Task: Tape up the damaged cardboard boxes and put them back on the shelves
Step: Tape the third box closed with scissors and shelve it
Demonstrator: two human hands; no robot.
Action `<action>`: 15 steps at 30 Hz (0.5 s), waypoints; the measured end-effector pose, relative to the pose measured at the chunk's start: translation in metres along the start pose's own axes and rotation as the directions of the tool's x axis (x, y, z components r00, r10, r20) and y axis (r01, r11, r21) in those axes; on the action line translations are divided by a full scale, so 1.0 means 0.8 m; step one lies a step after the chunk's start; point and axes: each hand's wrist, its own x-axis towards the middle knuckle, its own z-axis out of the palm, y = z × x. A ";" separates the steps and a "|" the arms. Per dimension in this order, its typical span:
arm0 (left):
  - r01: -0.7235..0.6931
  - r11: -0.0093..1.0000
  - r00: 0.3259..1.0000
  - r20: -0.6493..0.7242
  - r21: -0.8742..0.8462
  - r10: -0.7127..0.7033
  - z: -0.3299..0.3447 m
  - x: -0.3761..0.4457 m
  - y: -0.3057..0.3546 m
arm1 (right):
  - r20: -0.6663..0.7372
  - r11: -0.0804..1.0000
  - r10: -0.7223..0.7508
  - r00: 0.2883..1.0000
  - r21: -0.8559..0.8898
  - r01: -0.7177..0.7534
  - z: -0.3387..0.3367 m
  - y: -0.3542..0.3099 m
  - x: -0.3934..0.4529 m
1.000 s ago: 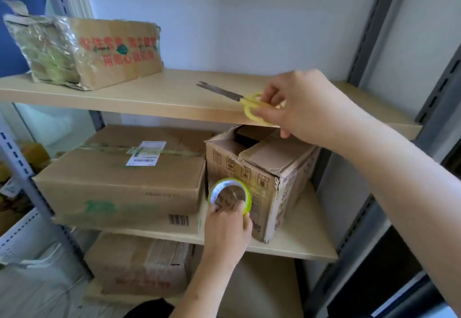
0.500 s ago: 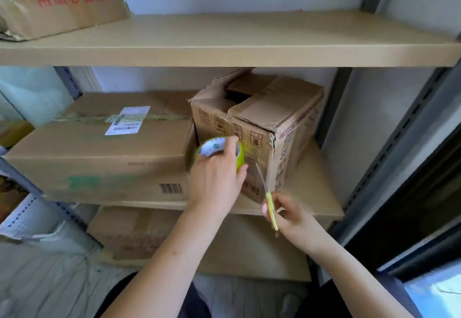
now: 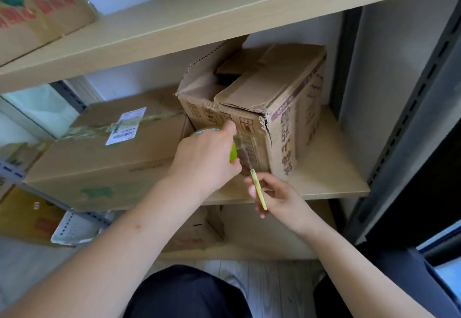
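A damaged cardboard box [image 3: 282, 108] with torn corner and loose top flaps stands on the middle shelf [image 3: 331, 183]. My left hand [image 3: 207, 158] grips a green-rimmed tape roll [image 3: 233, 152] against the box's front face, index finger pressing on the cardboard. A strip of clear tape runs from the roll down the front. My right hand [image 3: 279, 198] holds yellow-handled scissors [image 3: 258, 189] just below, blades pointing up at the tape next to the roll.
A large flat box with a white label [image 3: 107, 153] lies left of the damaged one on the same shelf. Another printed box [image 3: 37, 11] sits on the upper shelf [image 3: 199, 18]. More boxes are on the lower shelf [image 3: 194, 233]. A dark metal upright [image 3: 409, 118] stands at right.
My right hand took the scissors from the upper shelf, brought them down below the roll, then raised the blades to the tape. My left hand stayed on the roll at the box's front.
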 end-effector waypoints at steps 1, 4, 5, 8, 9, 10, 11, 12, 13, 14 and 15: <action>-0.003 1.000 1.000 0.008 -0.001 0.003 -0.002 0.002 -0.001 | -0.004 0.999 0.012 1.000 0.046 -0.012 0.003 0.000 0.002; -0.015 1.000 1.000 0.015 0.006 0.015 -0.008 0.006 0.000 | -0.043 0.993 0.026 0.999 0.117 -0.021 0.008 -0.002 0.007; -0.014 1.000 1.000 0.015 0.006 0.014 -0.009 0.006 0.001 | -0.057 0.992 0.022 0.998 0.121 -0.015 0.009 -0.003 0.007; 0.002 1.000 1.000 0.021 -0.027 -0.002 -0.013 0.007 0.001 | -0.100 0.992 0.011 0.995 0.124 0.002 0.011 -0.005 0.011; 0.007 0.999 1.000 0.021 -0.039 -0.006 -0.014 0.007 0.001 | -0.126 0.990 0.001 0.992 0.142 0.017 0.011 -0.005 0.011; 0.008 0.999 1.000 0.018 -0.048 -0.008 -0.015 0.006 0.000 | -0.153 0.986 -0.015 0.988 0.162 0.040 0.012 -0.006 0.012; 0.010 0.998 1.000 0.016 -0.054 -0.009 -0.015 0.004 0.000 | -0.177 0.983 -0.030 0.984 0.173 0.061 0.013 -0.006 0.012; 0.015 0.998 1.000 0.017 -0.059 -0.014 -0.015 0.003 0.001 | -0.196 0.983 -0.040 0.980 0.166 0.073 0.013 -0.005 0.012; 0.022 0.998 1.000 0.021 -0.063 -0.021 -0.015 0.002 0.001 | -0.208 0.986 -0.041 0.977 0.152 0.074 0.013 -0.006 0.012; 0.032 0.997 0.999 0.026 -0.068 -0.030 -0.015 0.001 0.002 | -0.216 0.987 -0.042 0.975 0.140 0.074 0.014 -0.005 0.011; 0.043 0.996 0.999 0.031 -0.073 -0.040 -0.015 0.001 0.002 | -0.220 0.988 -0.043 0.975 0.132 0.074 0.014 -0.005 0.011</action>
